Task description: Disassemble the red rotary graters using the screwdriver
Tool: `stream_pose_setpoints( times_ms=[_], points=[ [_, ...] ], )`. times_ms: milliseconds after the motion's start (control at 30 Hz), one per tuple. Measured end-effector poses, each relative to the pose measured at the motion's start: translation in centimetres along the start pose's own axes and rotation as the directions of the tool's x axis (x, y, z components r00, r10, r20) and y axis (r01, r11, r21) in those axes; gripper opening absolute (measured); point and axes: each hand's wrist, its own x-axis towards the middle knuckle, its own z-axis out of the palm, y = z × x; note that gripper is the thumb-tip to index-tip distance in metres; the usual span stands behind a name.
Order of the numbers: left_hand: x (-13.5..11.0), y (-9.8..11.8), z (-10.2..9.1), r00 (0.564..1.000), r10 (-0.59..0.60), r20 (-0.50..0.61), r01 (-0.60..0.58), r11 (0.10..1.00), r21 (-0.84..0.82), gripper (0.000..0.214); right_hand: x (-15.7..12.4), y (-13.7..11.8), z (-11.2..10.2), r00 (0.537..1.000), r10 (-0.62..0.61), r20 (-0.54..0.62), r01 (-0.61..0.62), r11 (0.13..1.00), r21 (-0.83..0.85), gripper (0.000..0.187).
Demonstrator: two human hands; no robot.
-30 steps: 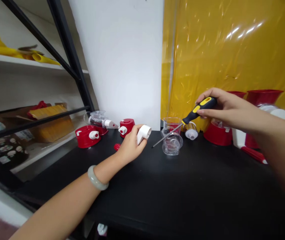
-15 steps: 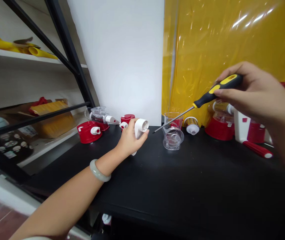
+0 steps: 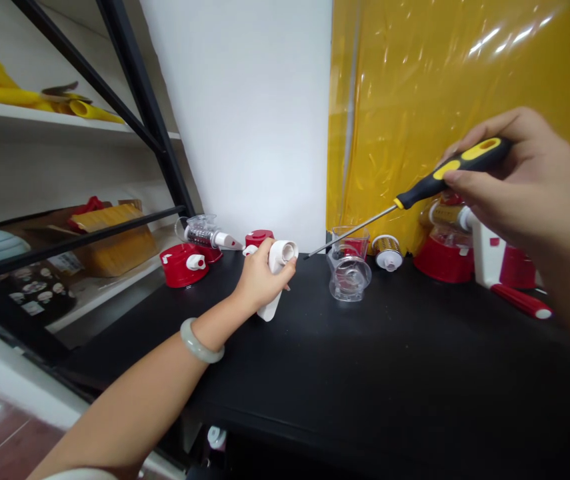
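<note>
A white plastic crank arm [image 3: 271,308] with a round hollow end is gripped by my left hand [image 3: 257,275], its open end tilted to the right. My right hand [image 3: 525,167] holds a screwdriver [image 3: 457,170] by its black and yellow handle, thumb along the side. The metal shaft slants down to the left, and its tip is just right of the crank arm's hollow end, apart from it. Behind the shaft is a clear plastic hopper [image 3: 351,277], with a metal grater drum [image 3: 387,253] beside it.
Red bases [image 3: 183,265] and another grater drum [image 3: 205,235] stand at the back left of the black table [image 3: 365,373]. On the right is a red and white rotary grater [image 3: 445,257] with a red-handled crank [image 3: 522,301]. Shelving [image 3: 165,167] rises at left.
The screwdriver and my right hand have shifted slightly right and up. My left hand has turned the crank arm so its lower end shows more. The view has moved slightly.
</note>
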Motion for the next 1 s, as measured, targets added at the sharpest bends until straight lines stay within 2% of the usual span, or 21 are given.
stream_pose_setpoints(
  times_ms=[267, 433, 667, 1000],
  points=[
    [0.1, 0.2, 0.1, 0.999, -0.036, 0.025, 0.035, 0.999, 0.023, 0.023, 0.0, -0.4, 0.4, 1.0, -0.011, 0.009, 0.01, 1.0, 0.017, 0.029],
    [0.1, 0.0, 0.1, 1.0, -0.024, 0.011, 0.024, 0.999, 0.032, 0.025, -0.1, -0.5, 0.3, 0.996, -0.083, 0.018, 0.083, 0.996, 0.032, 0.032],
    [0.0, -0.9, 0.0, 0.998, -0.05, 0.042, 0.055, 0.99, -0.128, 0.036, -0.1, -0.9, 0.9, 0.991, -0.137, 0.001, 0.136, 0.988, 0.077, 0.029],
    [-0.1, -1.7, 0.2, 0.997, -0.083, 0.004, 0.081, 0.964, -0.252, 0.048, -0.5, -1.0, 1.6, 0.994, -0.112, -0.003, 0.112, 0.991, 0.069, 0.028]
  ],
)
